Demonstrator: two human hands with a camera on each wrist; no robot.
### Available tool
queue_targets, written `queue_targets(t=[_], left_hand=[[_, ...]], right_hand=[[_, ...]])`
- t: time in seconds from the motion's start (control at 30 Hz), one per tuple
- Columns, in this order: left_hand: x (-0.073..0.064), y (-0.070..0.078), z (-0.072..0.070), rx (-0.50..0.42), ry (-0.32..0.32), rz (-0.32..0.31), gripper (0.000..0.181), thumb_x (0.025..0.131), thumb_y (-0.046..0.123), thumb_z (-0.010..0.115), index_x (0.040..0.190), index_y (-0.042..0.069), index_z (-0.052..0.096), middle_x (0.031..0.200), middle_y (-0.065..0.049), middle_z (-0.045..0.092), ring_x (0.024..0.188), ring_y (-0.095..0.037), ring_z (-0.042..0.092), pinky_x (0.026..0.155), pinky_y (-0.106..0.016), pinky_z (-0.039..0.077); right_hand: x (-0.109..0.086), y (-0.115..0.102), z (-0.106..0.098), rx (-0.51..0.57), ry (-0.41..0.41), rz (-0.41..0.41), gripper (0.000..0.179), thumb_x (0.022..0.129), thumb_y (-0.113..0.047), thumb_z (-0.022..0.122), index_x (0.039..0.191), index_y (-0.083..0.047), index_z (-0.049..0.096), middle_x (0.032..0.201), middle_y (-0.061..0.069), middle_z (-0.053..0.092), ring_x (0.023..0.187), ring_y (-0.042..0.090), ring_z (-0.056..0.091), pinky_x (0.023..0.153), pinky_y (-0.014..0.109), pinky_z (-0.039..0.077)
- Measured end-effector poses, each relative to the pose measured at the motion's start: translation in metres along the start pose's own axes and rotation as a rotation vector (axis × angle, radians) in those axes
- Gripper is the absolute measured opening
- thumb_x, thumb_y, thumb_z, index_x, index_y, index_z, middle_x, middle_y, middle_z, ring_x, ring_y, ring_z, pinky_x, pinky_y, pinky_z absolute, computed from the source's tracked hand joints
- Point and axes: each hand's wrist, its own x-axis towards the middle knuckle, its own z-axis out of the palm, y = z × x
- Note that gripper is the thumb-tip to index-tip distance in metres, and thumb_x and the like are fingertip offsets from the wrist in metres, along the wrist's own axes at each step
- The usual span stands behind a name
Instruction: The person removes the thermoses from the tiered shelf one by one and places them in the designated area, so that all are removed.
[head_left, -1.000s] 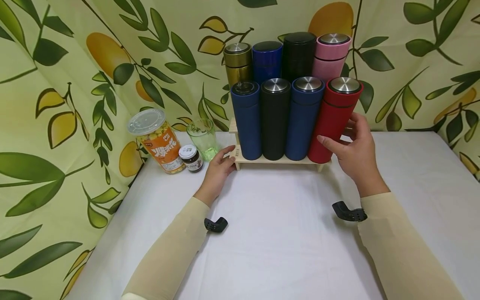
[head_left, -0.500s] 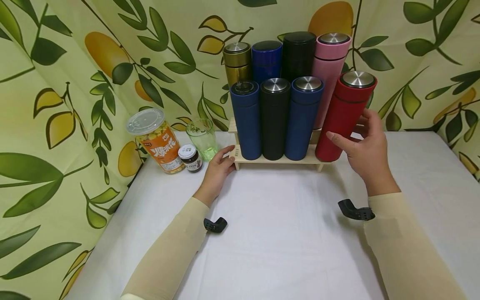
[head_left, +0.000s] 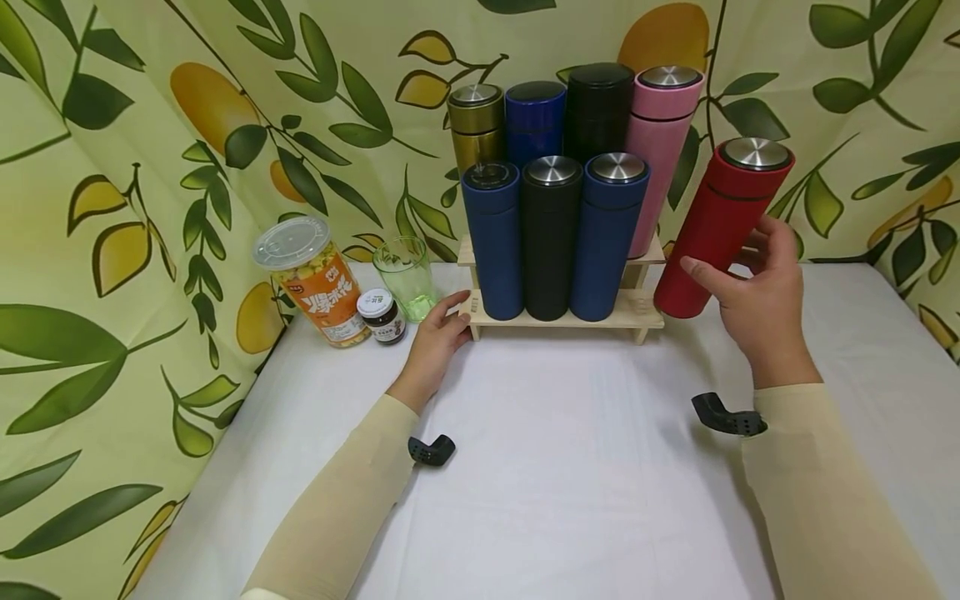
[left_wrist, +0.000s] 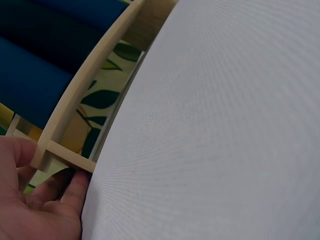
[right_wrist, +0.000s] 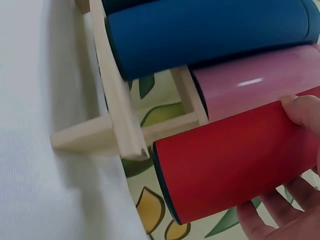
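Note:
My right hand (head_left: 765, 308) grips a red thermos (head_left: 723, 225) round its lower half, thumb in front and fingers behind. The thermos tilts right, just off the right end of a two-step wooden rack (head_left: 637, 310). In the right wrist view a gap shows between the red thermos (right_wrist: 225, 160) and the lower step. At the rack's left end my left hand (head_left: 435, 342) pinches the corner, thumb above and fingers below in the left wrist view. The lower step bears a blue thermos (head_left: 492, 242), a black thermos (head_left: 552, 242) and another blue thermos (head_left: 609, 242).
On the upper step stand a gold thermos (head_left: 477, 125), a shiny blue thermos (head_left: 535, 125), a black-lidded thermos (head_left: 598, 108) and a pink thermos (head_left: 663, 142). Left of the rack are a popcorn tub (head_left: 322, 287), a small jar (head_left: 382, 317) and a green glass (head_left: 405, 271).
My right hand has lifted the red thermos off the lower step's right end and carried it to the right, tilting it more. The left hand stays at the rack's corner.

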Motion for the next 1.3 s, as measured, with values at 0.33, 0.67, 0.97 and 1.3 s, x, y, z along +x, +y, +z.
queue_targets(t=[0.33, 0.67, 0.97, 1.3], left_hand=[[0.0, 0.0, 0.0, 0.002, -0.003, -0.002, 0.049, 0.113, 0.005, 0.053, 0.162, 0.006, 0.05, 0.155, -0.027, 0.052, 0.138, -0.036, 0.057, 0.114, -0.043, 0.05], [-0.001, 0.002, 0.001, 0.022, -0.001, 0.005, 0.048, 0.114, 0.007, 0.053, 0.161, 0.007, 0.051, 0.156, -0.026, 0.051, 0.14, -0.034, 0.057, 0.114, -0.041, 0.051], [0.001, -0.003, -0.001, 0.027, -0.008, 0.004, 0.048, 0.113, 0.007, 0.053, 0.162, 0.007, 0.05, 0.156, -0.025, 0.051, 0.139, -0.034, 0.057, 0.113, -0.04, 0.052], [-0.001, 0.0, 0.001, 0.034, 0.009, 0.016, 0.048, 0.113, 0.006, 0.053, 0.161, 0.006, 0.052, 0.155, -0.025, 0.053, 0.139, -0.033, 0.057, 0.112, -0.04, 0.052]], right_hand=[[0.005, 0.021, -0.002, 0.005, 0.028, 0.056, 0.08, 0.1, -0.019, 0.081, 0.166, -0.029, 0.038, 0.157, -0.001, 0.048, 0.133, 0.013, 0.051, 0.108, 0.031, 0.052], [0.019, 0.036, 0.003, -0.009, 0.012, 0.085, 0.08, 0.102, -0.023, 0.079, 0.168, -0.03, 0.033, 0.163, 0.002, 0.044, 0.141, 0.017, 0.046, 0.114, 0.033, 0.047], [0.038, 0.046, 0.009, -0.01, -0.019, 0.144, 0.084, 0.103, -0.03, 0.078, 0.169, -0.033, 0.028, 0.168, 0.003, 0.038, 0.15, 0.02, 0.041, 0.121, 0.036, 0.042], [0.048, 0.052, 0.018, 0.011, -0.04, 0.155, 0.082, 0.103, -0.029, 0.078, 0.169, -0.031, 0.03, 0.166, 0.004, 0.038, 0.148, 0.021, 0.044, 0.12, 0.036, 0.043]])
